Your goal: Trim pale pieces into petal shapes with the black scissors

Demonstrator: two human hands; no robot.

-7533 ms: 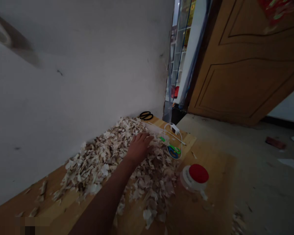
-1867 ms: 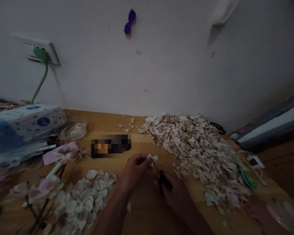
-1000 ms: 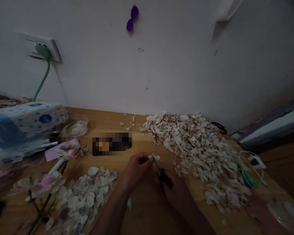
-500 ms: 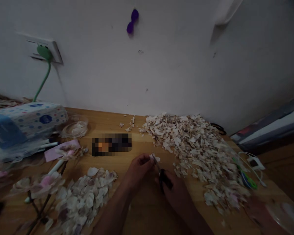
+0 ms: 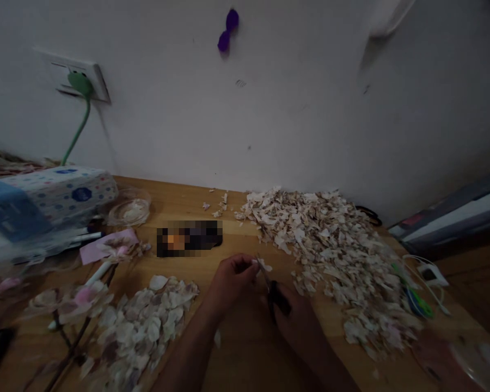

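Observation:
My left hand (image 5: 233,283) is closed in a pinch near the middle of the wooden table. A small pale petal (image 5: 266,266) shows at its fingertips, partly hidden by fingers and blades. In my right hand (image 5: 297,311) are black-handled scissors (image 5: 276,298), fingers wrapped round the handles. Their blades point up and left, touching or very close to the petal. Left of my left forearm lies a pile of rounded, pale dried petals (image 5: 157,321). A larger heap of ragged, curled petal scraps (image 5: 330,245) spreads right of my right hand.
A dark, pixelated object (image 5: 190,238) lies beyond my left hand. Flowers on brown twigs (image 5: 75,337), a pink card (image 5: 108,246) and a tissue pack (image 5: 81,190) crowd the left side. A white cable (image 5: 443,296) lies at the right edge. The wall (image 5: 249,120) rises behind.
The whole view has shifted slightly, so things sit a little further right. Both hands keep nearly the same place, with the scissor blades still at the petal.

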